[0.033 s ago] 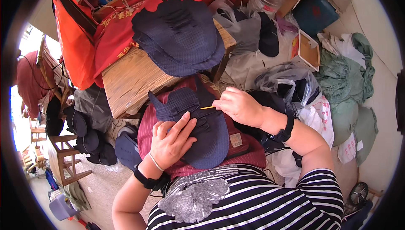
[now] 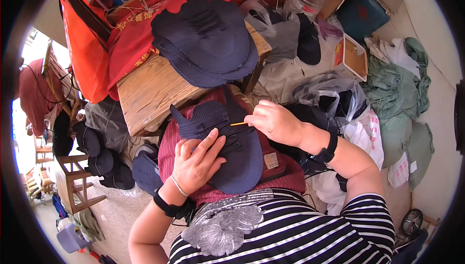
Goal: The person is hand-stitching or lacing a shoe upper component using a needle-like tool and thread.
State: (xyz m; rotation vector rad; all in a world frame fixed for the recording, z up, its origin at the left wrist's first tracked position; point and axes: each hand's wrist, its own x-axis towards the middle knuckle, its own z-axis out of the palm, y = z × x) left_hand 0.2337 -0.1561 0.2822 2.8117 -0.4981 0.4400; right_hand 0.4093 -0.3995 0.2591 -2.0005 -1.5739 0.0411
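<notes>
I see my left hand [image 2: 197,161] lying open and flat on the navy fabric piece [image 2: 227,143] across my lap, while my right hand [image 2: 273,121] pinches a thin yellow tool [image 2: 238,124] whose tip touches that piece. Beyond it, a stack of navy pieces [image 2: 206,41] rests on the wooden counter [image 2: 150,92]. Plastic bags [image 2: 334,99] crowd the right, and dark caps [image 2: 97,152] and a wooden stool [image 2: 72,181] lie on the left.

The fabric piece [image 2: 227,143] at frame centre was navy, the lap cloth [image 2: 286,174] maroon, the shirt [image 2: 300,235] black-and-white striped.
</notes>
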